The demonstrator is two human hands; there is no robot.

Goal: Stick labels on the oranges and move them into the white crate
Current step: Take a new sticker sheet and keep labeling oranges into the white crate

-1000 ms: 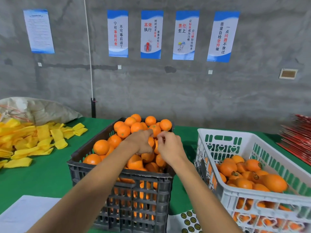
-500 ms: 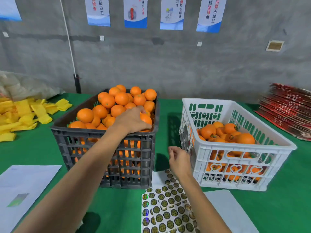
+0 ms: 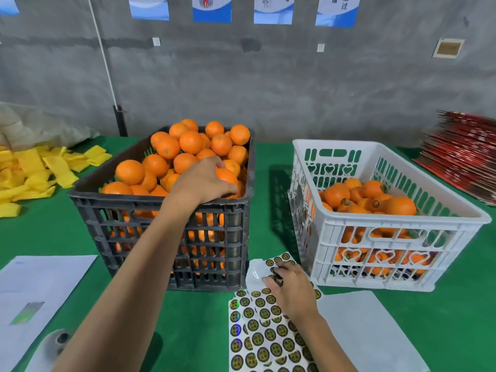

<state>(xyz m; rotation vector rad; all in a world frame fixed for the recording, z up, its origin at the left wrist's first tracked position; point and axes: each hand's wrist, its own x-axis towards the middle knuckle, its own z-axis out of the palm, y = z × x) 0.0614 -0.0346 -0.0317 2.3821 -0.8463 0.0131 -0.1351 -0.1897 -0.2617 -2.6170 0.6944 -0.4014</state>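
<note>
A dark grey crate (image 3: 150, 210) heaped with unlabelled oranges (image 3: 191, 142) stands on the green table. My left hand (image 3: 202, 181) reaches into its near right corner and grips one orange (image 3: 226, 175). To the right stands the white crate (image 3: 453, 210), partly filled with labelled oranges (image 3: 336, 195). In front of the two crates lies a label sheet (image 3: 264, 336) covered with round dark-and-gold stickers. My right hand (image 3: 291, 285) rests on the far end of that sheet, its fingertips curled onto a label; whether it pinches one is hidden.
Yellow foam sleeves (image 3: 32, 173) are strewn at the left. White paper sheets lie at the near left (image 3: 37, 285) and near right (image 3: 370, 328). A stack of red flat cartons (image 3: 464, 157) fills the far right. A grey concrete wall with posters runs behind the table.
My right hand left the orange pile and came down onto the label sheet. My left hand stayed in the grey crate on an orange. The view tilted downward.
</note>
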